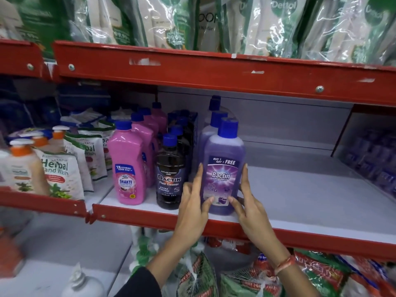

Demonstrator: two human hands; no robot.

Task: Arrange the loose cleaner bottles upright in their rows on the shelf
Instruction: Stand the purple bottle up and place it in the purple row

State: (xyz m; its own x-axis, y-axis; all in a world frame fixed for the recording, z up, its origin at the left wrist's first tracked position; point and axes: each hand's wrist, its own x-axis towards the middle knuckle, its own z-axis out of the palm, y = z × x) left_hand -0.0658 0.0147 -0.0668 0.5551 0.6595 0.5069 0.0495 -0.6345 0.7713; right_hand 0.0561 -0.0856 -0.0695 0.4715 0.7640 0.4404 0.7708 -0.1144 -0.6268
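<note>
A purple Bactin floor cleaner bottle (224,168) with a blue cap stands upright at the front of the white shelf (300,189). My left hand (192,202) presses its left side and my right hand (248,202) its right side, thumbs on the label. Behind it stand more purple bottles (212,123) in a row. To the left runs a row of dark Bactin bottles (170,179), and further left a row of pink Shakti bottles (128,166), all upright.
Herbal hand wash pouches (60,170) and pump bottles (21,166) fill the shelf section at left. The red shelf lip (150,217) runs along the front, and the red upper shelf (192,69) hangs overhead. Netted packs (197,275) lie below. Bare white shelf spreads to the right.
</note>
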